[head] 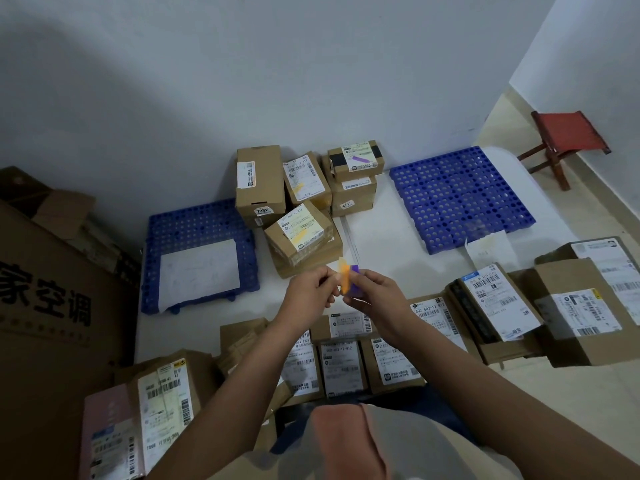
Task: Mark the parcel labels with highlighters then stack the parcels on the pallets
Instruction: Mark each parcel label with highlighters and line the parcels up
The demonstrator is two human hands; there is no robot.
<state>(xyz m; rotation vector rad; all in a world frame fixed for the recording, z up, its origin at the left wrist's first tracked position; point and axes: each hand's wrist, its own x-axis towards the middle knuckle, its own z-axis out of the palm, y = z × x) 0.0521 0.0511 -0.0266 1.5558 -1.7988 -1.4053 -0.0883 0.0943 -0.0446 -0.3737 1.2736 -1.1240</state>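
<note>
While both hands are meeting out in front of me, I am holding two highlighters between them — the orange highlighter (343, 279) pinched in the curled fingertips of my left hand (310, 293), and the purple highlighter (354, 283) gripped by the curled fingers and thumb of my right hand (372, 289). The two pens are crossing or touching just above my fingertips; motion blur is keeping me from telling whether a cap is coming off.

I am judging these pens as light, stiff and smooth plastic, so a pinch around the barrel, close to the fingers rather than at the tip, is looking safest — a grip near the cap could slip.

Beyond my fingertips, marked parcels (301, 233) are already sitting stacked on the middle pallet, their labels showing orange and purple strokes. Left of my left hand the left pallet (194, 220) is carrying only a white sheet (199, 271), and beyond my right hand the right pallet (460, 199) is lying bare.

Below my wrists, the unmarked parcels (341, 367) are waiting in a row, labels up, with more off to the right of my right hand. I am reading them as small cardboard boxes, rigid at the edges and probably light; I am planning to take each one by its two opposite side walls, keeping fingers off the glossy label, which looks slicker than the card.
</note>
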